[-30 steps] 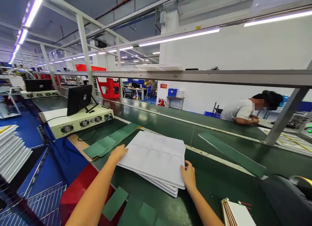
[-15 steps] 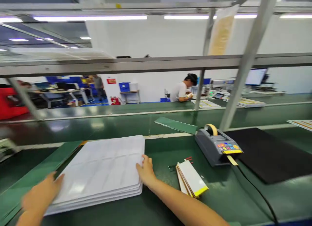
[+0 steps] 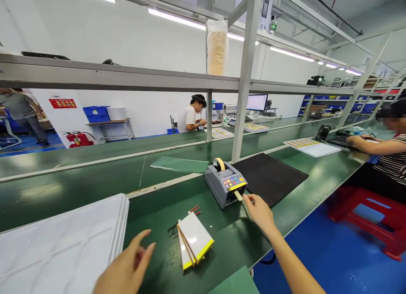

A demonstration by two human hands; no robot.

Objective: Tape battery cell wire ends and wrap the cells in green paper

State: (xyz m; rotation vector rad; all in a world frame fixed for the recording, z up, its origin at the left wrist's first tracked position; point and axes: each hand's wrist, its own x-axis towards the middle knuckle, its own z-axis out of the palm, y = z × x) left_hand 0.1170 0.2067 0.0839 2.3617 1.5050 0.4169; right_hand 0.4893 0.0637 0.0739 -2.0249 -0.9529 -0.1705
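Note:
A grey tape dispenser (image 3: 223,184) with a roll of tape on top stands on the green bench, a short yellowish strip of tape (image 3: 238,195) sticking out of its front. At the end of that strip, the fingertips of my right hand (image 3: 260,213) are pinched together. My left hand (image 3: 127,264) is empty, thumb and forefinger apart, over the bench between two piles. To its right lies a small stack of white flat battery packs (image 3: 194,235) with yellow edges and red and black wires. To its left is a stack of white plastic trays (image 3: 63,243), cut off by the frame.
A black mat (image 3: 269,175) lies behind the dispenser, and a green strip (image 3: 179,164) on the bench beyond. A metal post (image 3: 245,83) rises behind the dispenser. One co-worker (image 3: 190,116) sits across the bench, another (image 3: 391,146) at far right near a red stool (image 3: 368,218).
The view has turned right. My right hand has left the tray stack and reached the tape strip at the dispenser. My left hand has come off the trays' left side, toward the battery packs.

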